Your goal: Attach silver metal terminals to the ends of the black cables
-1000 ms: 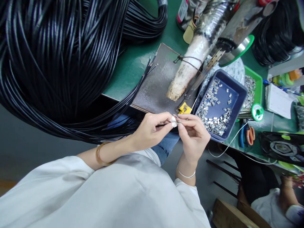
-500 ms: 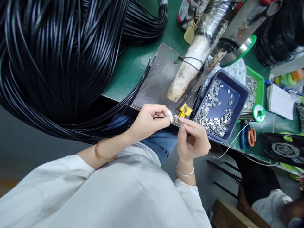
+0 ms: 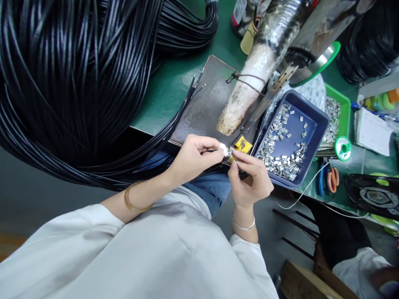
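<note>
My left hand [image 3: 198,158] is closed in a pinch, with white wrapping on a fingertip. In it is the end of a black cable, now mostly hidden by the fingers. A small shiny metal connector piece [image 3: 230,152] shows between the fingertips of both hands. My right hand [image 3: 251,176] pinches at this piece from the other side, its thumb and forefinger nearly together. Just behind the fingertips lies a yellow fixture [image 3: 243,144] on the dark board [image 3: 207,101]. To the right, a blue tray [image 3: 311,141] holds many small metal shells.
A big bundle of black cables [image 3: 71,74] fills the left, some stripped ends lying over the board. A wrapped duct [image 3: 246,89] reaches down over the board. At right are a green tray [image 3: 344,104], a solder spool [image 3: 343,148], pliers [image 3: 333,180] and a fan [image 3: 377,195].
My right hand has shifted slightly left, its thumb and forefinger closing in on the metal piece. The left hand stays nearly in place, and the view has shifted a little.
</note>
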Demonstrator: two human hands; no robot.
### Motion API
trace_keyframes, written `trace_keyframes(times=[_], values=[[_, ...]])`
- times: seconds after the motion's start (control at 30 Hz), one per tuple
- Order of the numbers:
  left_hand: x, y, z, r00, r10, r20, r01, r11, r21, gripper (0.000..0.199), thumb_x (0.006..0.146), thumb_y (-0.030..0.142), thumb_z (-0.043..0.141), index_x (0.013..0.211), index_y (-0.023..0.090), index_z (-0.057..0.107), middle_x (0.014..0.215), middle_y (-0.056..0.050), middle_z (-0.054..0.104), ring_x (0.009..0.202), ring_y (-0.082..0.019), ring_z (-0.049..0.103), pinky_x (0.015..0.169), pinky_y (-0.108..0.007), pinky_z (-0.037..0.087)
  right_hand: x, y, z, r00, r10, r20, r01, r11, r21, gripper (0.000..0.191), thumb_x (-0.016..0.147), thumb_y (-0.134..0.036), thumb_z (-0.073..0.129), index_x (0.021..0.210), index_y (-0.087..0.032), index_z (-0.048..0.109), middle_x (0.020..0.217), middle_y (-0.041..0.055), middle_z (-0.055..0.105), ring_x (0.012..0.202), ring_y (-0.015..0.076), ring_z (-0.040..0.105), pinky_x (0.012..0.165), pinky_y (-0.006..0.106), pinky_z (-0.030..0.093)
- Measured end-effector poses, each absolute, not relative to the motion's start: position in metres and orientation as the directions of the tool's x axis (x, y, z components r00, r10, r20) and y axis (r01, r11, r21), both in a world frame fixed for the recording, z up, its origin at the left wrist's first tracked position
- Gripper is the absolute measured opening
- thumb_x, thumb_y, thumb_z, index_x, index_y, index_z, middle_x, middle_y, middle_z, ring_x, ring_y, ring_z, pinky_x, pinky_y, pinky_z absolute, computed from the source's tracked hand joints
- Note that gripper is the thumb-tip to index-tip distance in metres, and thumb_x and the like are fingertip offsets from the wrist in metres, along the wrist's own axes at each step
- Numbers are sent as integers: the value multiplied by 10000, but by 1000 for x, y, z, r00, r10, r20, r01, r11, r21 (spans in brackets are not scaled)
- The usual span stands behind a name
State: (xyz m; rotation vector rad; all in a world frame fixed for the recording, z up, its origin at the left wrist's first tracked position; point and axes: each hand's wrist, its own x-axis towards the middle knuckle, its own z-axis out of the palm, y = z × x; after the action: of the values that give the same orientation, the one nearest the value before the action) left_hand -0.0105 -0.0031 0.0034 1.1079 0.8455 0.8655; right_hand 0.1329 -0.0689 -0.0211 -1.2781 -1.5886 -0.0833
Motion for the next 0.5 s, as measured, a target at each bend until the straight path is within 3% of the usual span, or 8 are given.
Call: trace_keyframes(times=[0.2,0.5], values=[[-5,0,3,365,919,-147,-161,218,963,71,677,185,690,654,119,700,661,-16,668,611,-93,564,572,-187,474,133,-66,-24,123,664,737,804,369,-466,231,814,-85,688,955,-256,621,1035,10,767,882,157,750,768,306,641],[-2,0,2,345,930,-129,-113,178,978,79,686,191,681,686,113,693,607,10,604,503,-46,438,449,-152,343,131,-65,-17,153,721,676,777,334,-533,210,815,-92,699,949,-245,649,1025,26,747,915,163,732,741,307,641]])
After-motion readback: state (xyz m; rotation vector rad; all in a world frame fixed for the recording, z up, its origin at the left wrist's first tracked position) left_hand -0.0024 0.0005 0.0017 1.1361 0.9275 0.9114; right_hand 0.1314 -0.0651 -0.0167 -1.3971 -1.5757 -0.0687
